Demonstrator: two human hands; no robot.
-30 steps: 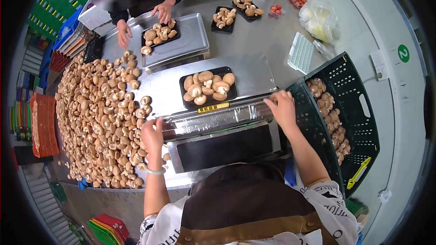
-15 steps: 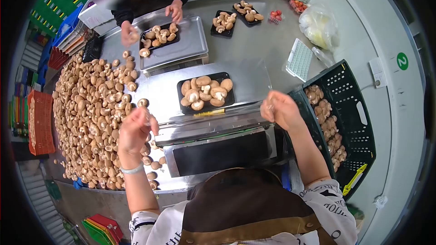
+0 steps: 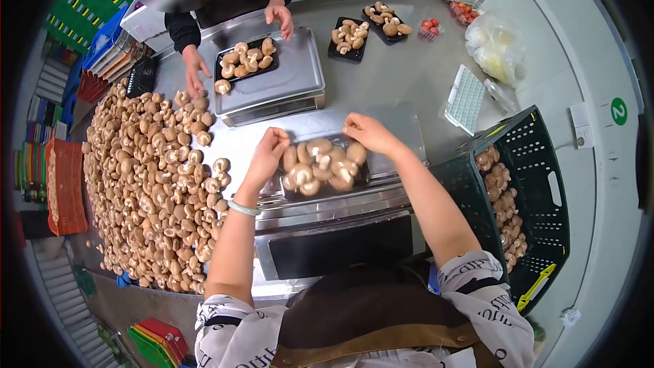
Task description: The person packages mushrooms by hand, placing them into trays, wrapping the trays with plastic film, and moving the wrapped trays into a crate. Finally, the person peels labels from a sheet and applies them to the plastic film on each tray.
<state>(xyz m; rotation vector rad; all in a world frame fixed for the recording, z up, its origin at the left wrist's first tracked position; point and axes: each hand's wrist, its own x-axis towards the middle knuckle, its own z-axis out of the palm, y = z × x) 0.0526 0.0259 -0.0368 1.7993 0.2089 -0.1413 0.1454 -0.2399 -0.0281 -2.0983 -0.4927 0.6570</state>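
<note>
My left hand [image 3: 266,158] is pinched closed at the far left corner of a black tray of mushrooms [image 3: 323,165]. At the tray's far right corner, my right hand [image 3: 370,134] is also pinched. Clear cling film appears stretched between the fingers and over the brown mushrooms, though it is thin and blurred. The tray lies at the far edge of a metal wrapping machine [image 3: 340,249] with a dark front panel. Left of my left arm spreads a large heap of loose mushrooms [image 3: 153,184].
Across the table a co-worker's hands [image 3: 195,68] are around another mushroom tray [image 3: 246,60] on a metal scale [image 3: 300,88]. Two filled trays [image 3: 349,39] stand at the back. A label sheet [image 3: 466,99] lies right, beside a dark green crate [image 3: 528,191] holding mushrooms.
Both my hands have moved forward and closer together, from the machine's near side to the tray's far corners. The co-worker's left-side hand no longer holds a mushroom. The view has shifted slightly.
</note>
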